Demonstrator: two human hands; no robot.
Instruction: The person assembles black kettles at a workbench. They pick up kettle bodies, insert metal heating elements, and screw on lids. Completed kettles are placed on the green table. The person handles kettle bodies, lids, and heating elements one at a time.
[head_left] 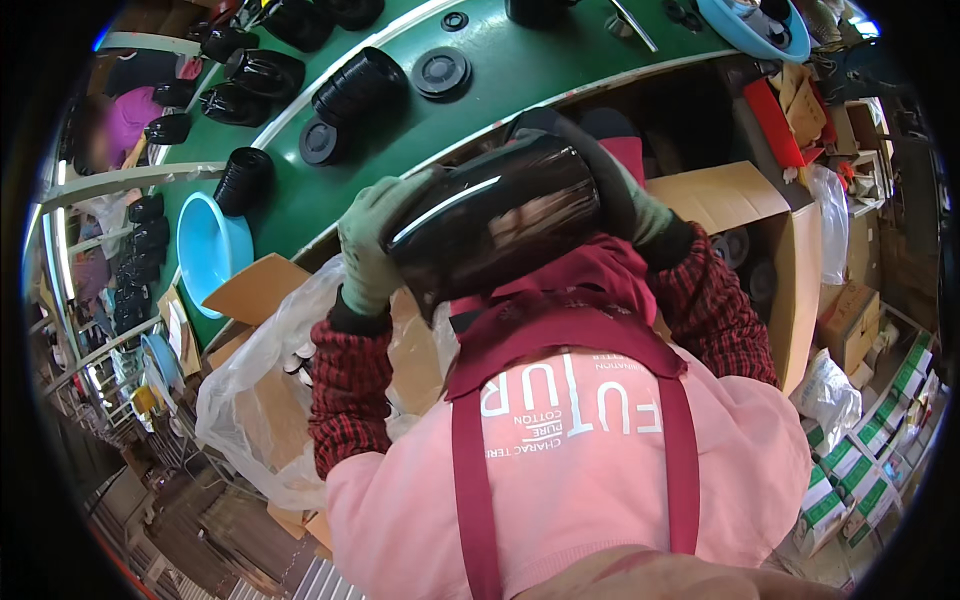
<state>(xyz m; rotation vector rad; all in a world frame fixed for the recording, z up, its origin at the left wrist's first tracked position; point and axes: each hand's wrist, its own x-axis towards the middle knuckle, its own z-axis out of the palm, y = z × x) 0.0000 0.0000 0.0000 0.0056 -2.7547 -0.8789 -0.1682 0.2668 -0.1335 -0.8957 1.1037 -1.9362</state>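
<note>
At the centre of the frame, a glossy black stack of nested bowls is held on its side between two gloved hands, just above the chest of a pink sweatshirt with a dark red apron over it. The left hand, in a pale green glove, is wrapped around the stack's left end, fingers curled over its upper edge. The right hand, gloved likewise, is pressed against the stack's right end; its fingers are mostly hidden behind the black plastic, so the grip there appears closed on the stack but cannot be fully made out. Red checked sleeves run down from both wrists.

Behind the stack, a green conveyor belt curves across the upper part of the frame, and further black bowl stacks and round black lids are seen lying on it. A light blue basin rests at the belt's left edge. Below the left hand, a clear plastic bag is opened inside a cardboard box. At the right of the frame, an open cardboard box stands just beside the right sleeve.
</note>
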